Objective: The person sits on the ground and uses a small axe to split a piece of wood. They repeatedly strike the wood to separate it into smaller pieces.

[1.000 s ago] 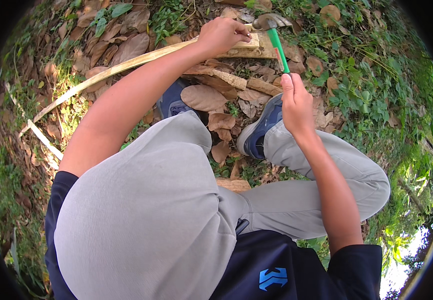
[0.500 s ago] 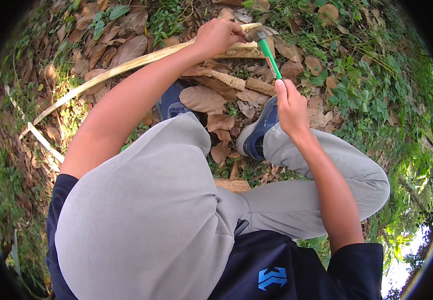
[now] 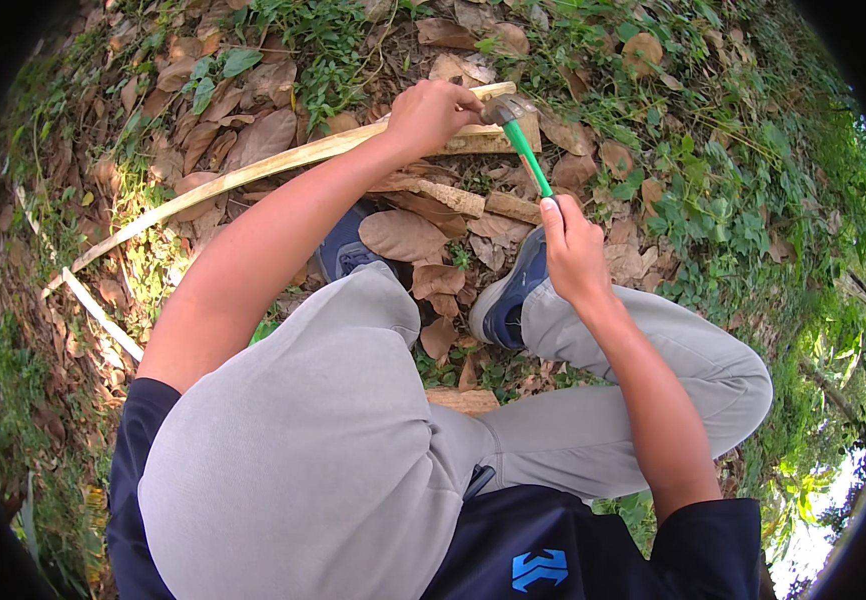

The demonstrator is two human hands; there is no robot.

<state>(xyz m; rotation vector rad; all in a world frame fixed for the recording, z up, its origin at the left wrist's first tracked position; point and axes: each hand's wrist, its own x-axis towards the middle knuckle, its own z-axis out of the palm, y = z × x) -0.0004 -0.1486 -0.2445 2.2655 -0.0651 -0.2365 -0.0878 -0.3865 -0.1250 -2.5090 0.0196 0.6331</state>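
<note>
My right hand (image 3: 578,248) grips the lower end of a hammer (image 3: 526,150) with a green handle. Its metal head lies at the right end of a long pale wooden strip (image 3: 253,167), close by my left fingertips. My left hand (image 3: 431,118) rests over that strip, with thumb and fingers pinched together; whatever they hold is too small or hidden to make out. Under the strip's right end sits a thicker wooden block (image 3: 493,140), partly covered by my hand and the hammer head.
Broken wood pieces (image 3: 451,198) lie between the block and my shoes (image 3: 515,290). Another pale stick (image 3: 98,312) meets the strip's far left end. Dry brown leaves (image 3: 403,235) and green plants (image 3: 723,180) cover the ground. A wood piece (image 3: 463,400) shows beneath my legs.
The whole view has shifted, so the scene sits lower in the picture. Relative to the wood, both hands and the hammer have hardly moved.
</note>
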